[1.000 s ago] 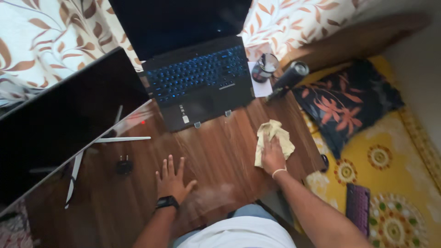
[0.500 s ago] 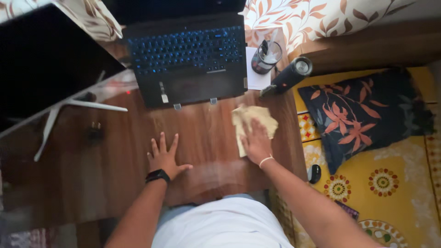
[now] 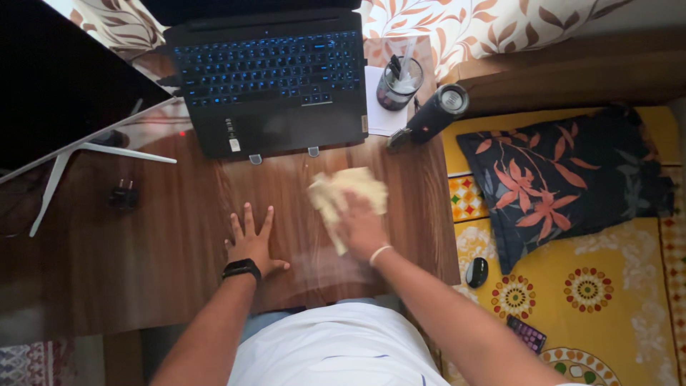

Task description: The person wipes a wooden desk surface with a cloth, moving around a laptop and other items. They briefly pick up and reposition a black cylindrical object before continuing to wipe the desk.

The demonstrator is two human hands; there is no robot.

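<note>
We see a pale yellow cloth on a dark brown wood-grain desk, a black laptop with blue-lit keys, a navy cushion with orange leaves, a yellow floral bedsheet, and a cream curtain with brown leaves.

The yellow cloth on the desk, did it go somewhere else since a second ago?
Yes. The right hand slid the crumpled pale yellow cloth leftward over the brown wooden desk, from near the right edge toward the middle, pressing on it throughout. The left hand stayed flat on the desk, and the open black laptop kept its place.
</note>
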